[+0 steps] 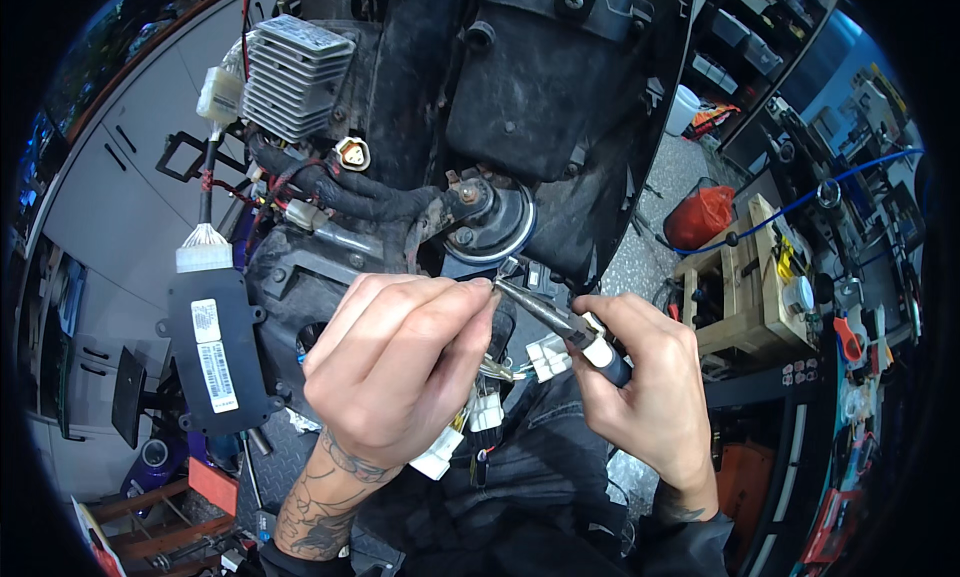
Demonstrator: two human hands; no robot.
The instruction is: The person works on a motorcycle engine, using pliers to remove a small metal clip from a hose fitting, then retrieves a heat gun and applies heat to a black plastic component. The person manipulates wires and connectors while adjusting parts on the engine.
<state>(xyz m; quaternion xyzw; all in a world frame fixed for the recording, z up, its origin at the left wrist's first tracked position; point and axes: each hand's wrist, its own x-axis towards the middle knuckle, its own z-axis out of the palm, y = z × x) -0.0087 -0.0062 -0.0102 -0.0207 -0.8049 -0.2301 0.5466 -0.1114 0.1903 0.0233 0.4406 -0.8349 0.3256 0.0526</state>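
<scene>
My right hand (645,382) is wrapped round a pair of needle-nose pliers (545,314), whose long jaws point up and left. At their tip is a small metal piece (508,268), too small to name. My left hand (400,352) is closed in a pinch right beside the jaw tip; what the fingertips hold, if anything, is hidden. Below and between the hands hang white plastic connectors (547,359) on thin wires. Just above the pliers' tip sits a round black horn (490,227) bolted to a bracket on the vehicle.
A black control module (215,347) with a wire plug lies at left. Behind it are a finned metal regulator (297,77) and a cable bundle (370,192). A black plastic housing (525,87) rises at the back. A wooden stand (735,287) and a red bag (700,217) are at right.
</scene>
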